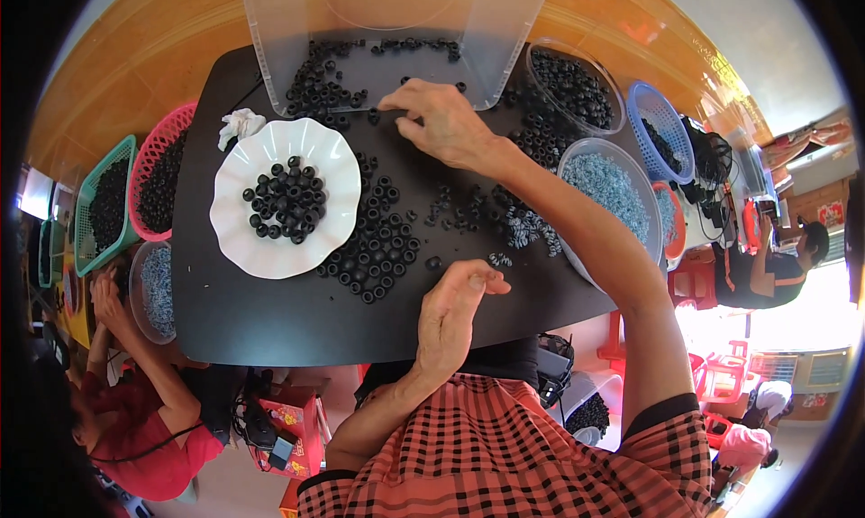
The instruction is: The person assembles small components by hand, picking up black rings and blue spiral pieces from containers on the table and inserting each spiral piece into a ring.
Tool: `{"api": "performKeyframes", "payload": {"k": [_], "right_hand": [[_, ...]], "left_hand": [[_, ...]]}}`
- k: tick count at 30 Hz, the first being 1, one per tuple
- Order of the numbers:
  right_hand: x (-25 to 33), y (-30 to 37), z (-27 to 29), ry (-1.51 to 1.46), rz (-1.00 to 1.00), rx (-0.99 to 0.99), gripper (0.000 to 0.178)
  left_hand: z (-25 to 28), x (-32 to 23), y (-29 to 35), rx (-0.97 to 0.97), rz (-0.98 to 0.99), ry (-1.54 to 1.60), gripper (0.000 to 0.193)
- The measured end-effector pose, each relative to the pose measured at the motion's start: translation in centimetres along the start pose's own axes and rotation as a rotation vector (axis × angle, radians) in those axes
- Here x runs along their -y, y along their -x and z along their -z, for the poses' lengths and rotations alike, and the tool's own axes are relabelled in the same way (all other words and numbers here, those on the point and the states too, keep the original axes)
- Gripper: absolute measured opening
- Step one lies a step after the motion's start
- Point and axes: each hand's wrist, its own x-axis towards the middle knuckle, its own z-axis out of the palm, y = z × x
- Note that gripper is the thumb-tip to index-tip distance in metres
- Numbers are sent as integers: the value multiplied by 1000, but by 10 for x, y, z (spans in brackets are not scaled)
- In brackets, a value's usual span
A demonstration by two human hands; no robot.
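Over the front edge of a transparent plastic bin [387, 78], my right hand [443, 122] reaches in with thumb and fingers apart. Its fingertips are beside a small black round part [374, 116], and nothing shows between them. My left hand [452, 315] is near the table's front edge, its fingers curled together. Whatever it may hold is hidden. Black round parts with holes [378, 248] lie spread on the dark table [270, 324]. More black parts [286, 200] are heaped on a white scalloped plate [239, 239] to the left.
At the right stand a clear bowl of black parts [569, 90], a bowl of pale bluish coiled pieces [605, 189] and a blue basket [662, 131]. Pink [149, 149] and green baskets [88, 221] stand left. A co-worker in red [149, 428] sits at lower left.
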Motion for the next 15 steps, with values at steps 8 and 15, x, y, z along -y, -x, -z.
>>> {"api": "performKeyframes", "payload": {"k": [8,15], "right_hand": [[5,0,-4,136,34,165,20],[53,56,38,-115,-200,46,24]], "left_hand": [[0,-9,-1,21,64,-72,24],[0,-2,-2,-31,-1,54,19]]}}
